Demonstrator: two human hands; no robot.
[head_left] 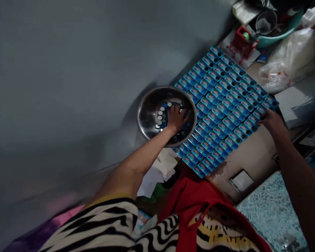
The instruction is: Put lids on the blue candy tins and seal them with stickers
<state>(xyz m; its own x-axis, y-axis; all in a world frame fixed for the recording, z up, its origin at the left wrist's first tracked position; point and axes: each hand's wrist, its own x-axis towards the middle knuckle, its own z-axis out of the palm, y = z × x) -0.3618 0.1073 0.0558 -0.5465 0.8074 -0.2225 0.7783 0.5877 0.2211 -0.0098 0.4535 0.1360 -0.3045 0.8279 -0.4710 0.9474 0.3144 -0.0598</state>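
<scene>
Our left hand [177,119] is down in the steel bowl [147,122], centre of frame, fingers among the small discs [160,118]; can't tell if it's closed on one. Our right hand [272,121], right of centre, is bent at the right-hand edge of the blue cards [225,103], thumb & finger near each other; can't tell if anything's btwn them. The two hands are well apart. Step in hand, we'd guess: discs go from bowl to cards, part done, since many cards toward the upper right show dark rounds [252,83] & others only blue. Next move prob. calls for a light pinch on one disc & careful lining-up w/ a card. Materials: bowl's shiny, smooth, round, overlapping the cards' left side in view; discs flat, white or dark; cards w/ rounded corners, in tight slanting rows on the worn, pale bench [264,147]. Speckled block [273,206], lower right, looks rough; plastic bag [291,52], upper right, is thin & crinkly.
</scene>
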